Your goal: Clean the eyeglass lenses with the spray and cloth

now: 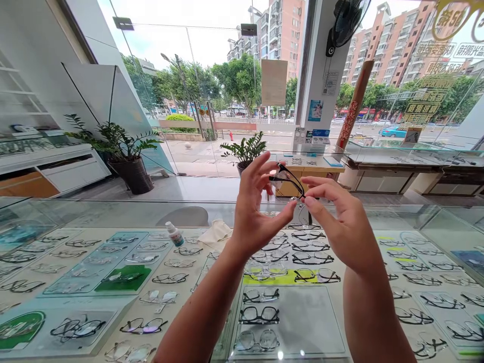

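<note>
A pair of black-framed glasses (289, 182) is held up in the air above the glass display counter (113, 217), between both hands, roughly at the centre of the scene. The left hand (257, 206) stands upright with palm turned right, fingers spread and curled over the frame's left end, thumb reaching toward the middle. The right hand (340, 222) comes in from the right, back of the hand up, its fingertips (308, 200) pinched together on the frame's right end near the other thumb. Both forearms rise from the near edge.

Under the glass lie rows of spectacles (260, 315) on trays. On the counter top, left of the hands, stand a small spray bottle (175, 234) and a folded cloth (215, 234), well apart from the hands. Beyond the far edge is open floor, with potted plants (124, 151) by the windows
</note>
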Demonstrator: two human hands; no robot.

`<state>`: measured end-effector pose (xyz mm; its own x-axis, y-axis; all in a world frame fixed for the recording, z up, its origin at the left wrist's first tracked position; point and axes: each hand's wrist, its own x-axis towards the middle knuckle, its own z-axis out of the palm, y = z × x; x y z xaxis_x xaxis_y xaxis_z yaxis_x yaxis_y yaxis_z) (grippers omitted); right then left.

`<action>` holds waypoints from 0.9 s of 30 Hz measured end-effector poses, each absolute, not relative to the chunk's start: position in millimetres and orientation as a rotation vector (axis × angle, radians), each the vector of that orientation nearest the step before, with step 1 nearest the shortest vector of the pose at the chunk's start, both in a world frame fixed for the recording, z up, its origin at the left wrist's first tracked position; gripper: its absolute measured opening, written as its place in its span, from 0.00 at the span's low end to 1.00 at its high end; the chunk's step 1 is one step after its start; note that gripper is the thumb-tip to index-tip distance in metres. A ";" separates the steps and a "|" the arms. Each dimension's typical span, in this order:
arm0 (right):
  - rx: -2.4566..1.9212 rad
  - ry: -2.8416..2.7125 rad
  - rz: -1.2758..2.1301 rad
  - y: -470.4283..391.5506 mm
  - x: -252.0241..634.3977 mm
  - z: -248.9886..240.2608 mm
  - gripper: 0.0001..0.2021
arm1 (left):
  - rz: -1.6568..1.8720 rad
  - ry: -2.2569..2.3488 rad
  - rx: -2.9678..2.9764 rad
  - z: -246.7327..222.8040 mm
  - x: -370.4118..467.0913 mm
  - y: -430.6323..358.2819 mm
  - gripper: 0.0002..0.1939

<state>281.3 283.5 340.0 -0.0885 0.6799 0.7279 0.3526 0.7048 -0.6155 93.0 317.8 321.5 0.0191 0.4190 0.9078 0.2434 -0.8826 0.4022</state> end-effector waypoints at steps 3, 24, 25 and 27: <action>-0.844 -1.697 0.401 282.1 279.7 339.6 0.07 | 1.971 0.696 2.117 322.0 94.6 316.7 0.46; -0.865 -1.613 -0.179 288.8 262.4 330.1 0.04 | 1.791 0.904 1.630 319.6 123.8 294.8 0.14; -0.870 -1.618 -0.205 289.2 261.6 329.9 0.04 | 1.780 0.901 1.598 319.5 123.5 296.7 0.14; -0.882 -1.630 -0.240 290.2 261.0 329.4 0.04 | 1.766 0.895 1.554 318.4 123.2 300.7 0.14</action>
